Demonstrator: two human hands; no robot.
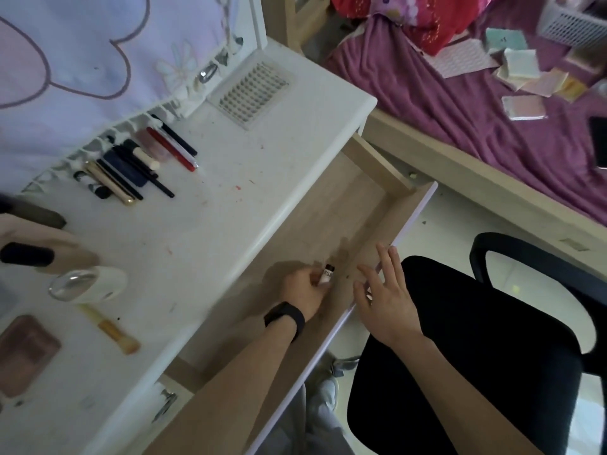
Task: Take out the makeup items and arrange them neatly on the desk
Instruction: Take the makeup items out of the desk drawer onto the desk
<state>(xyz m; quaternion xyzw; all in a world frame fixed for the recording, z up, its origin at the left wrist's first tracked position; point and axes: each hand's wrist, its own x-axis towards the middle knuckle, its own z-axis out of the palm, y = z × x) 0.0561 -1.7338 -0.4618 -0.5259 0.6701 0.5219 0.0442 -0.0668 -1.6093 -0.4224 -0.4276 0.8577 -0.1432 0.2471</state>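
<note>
A small black-capped tube (327, 274) is pinched in the curled fingers of the left grip (303, 289), low over the floor of the pulled-out drawer (361, 198) near its front edge. The right grip (386, 297) is held spread and empty at the drawer's front panel. A row of pencils and tubes (138, 169) is already laid side by side along the back edge of the bench (230, 198), so the task is judged nearly done: nothing else shows in the drawer, and only this tube, the brush (111, 330) and the palette (26, 354) toward the left edge remain to be lined up.
</note>
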